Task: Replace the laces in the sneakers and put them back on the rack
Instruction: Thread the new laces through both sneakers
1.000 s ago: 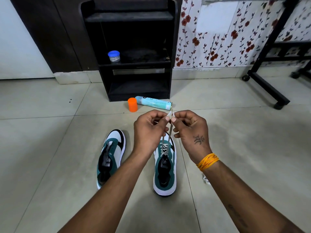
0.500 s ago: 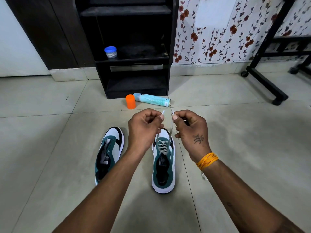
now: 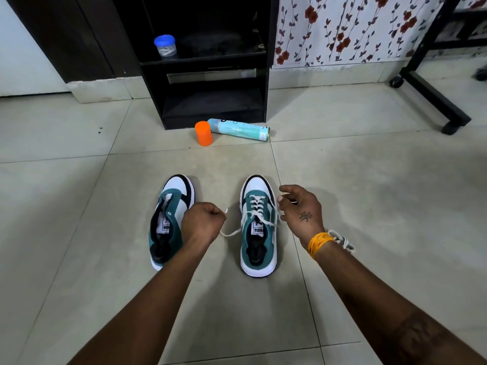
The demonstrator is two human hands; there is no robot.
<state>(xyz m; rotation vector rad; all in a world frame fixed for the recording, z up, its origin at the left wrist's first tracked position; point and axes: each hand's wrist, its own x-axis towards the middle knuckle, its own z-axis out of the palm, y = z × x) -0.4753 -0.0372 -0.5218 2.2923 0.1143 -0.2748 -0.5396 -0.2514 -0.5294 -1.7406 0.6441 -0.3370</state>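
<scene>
We see two teal-and-white low-top sneakers side by side on the pale tiled floor (image 3: 79, 233), toes pointing at the black wooden rack (image 3: 266, 61). The right sneaker (image 3: 259, 227) has a white flat lace (image 3: 257, 204) threaded through its eyelets; the left sneaker (image 3: 168, 222) has bare eyelets. Left hand (image 3: 203, 222) hangs above the left sneaker's inner side, fingers clenched around one lace end, white tip poking out past the knuckles; the lace sags from there across the floor to the right sneaker. Right hand (image 3: 300, 209) sits just right of the laced sneaker, fingers loosely curled; the other lace end runs toward it, but we can't tell whether the fingers actually grip it. A bundled second white lace (image 3: 342, 241) lies on the floor behind the right wrist, which wears an orange thread band (image 3: 317, 243). Near the rack base: an orange plastic cap (image 3: 203, 133) standing upright, just beside a light-blue spray can (image 3: 238, 129) lying on its side. A small clear jar with a blue lid (image 3: 165, 46) sits on the rack's middle shelf.
</scene>
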